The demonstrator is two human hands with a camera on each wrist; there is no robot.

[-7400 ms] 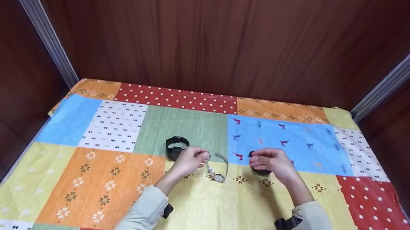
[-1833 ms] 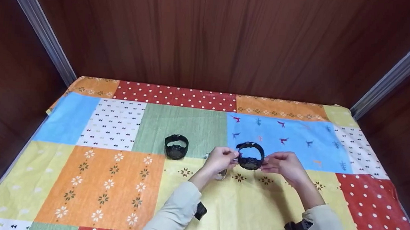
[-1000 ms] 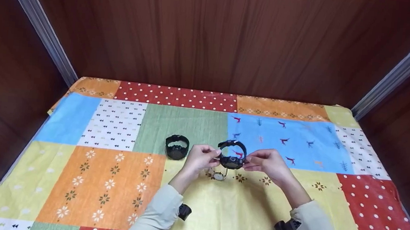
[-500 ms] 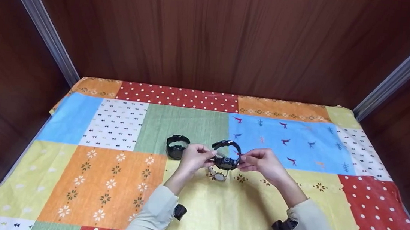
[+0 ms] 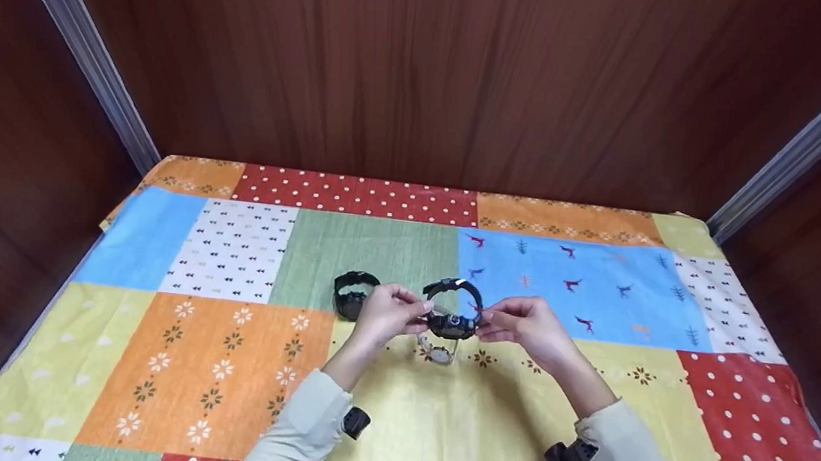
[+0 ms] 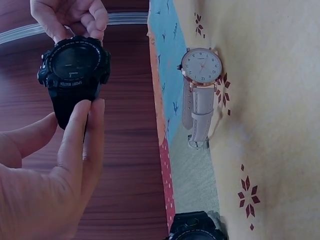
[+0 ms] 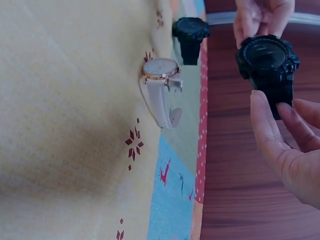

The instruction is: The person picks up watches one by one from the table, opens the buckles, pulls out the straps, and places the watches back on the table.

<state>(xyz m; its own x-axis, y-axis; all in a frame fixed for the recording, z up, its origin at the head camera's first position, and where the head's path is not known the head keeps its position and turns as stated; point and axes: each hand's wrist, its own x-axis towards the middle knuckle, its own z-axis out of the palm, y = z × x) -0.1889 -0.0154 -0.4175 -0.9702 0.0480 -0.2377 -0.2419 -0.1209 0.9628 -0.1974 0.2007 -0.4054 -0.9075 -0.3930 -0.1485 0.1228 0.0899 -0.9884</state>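
Above the tabletop (image 5: 436,429), left hand (image 5: 389,315) and right hand (image 5: 525,326) pinch either side of a black watch (image 6: 75,62) whose bezel (image 6: 75,83) reads SPORT WATCH. Below rest a pale-strapped watch (image 6: 202,100) with a numbered dial (image 6: 201,65), lettering illegible, and a second black watch (image 5: 350,305).

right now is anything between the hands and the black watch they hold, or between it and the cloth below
Nothing visible separates the left hand or right hand from the raised black watch. Roughly below it, the pale-strapped watch rests on the tablecloth, perhaps in the way.
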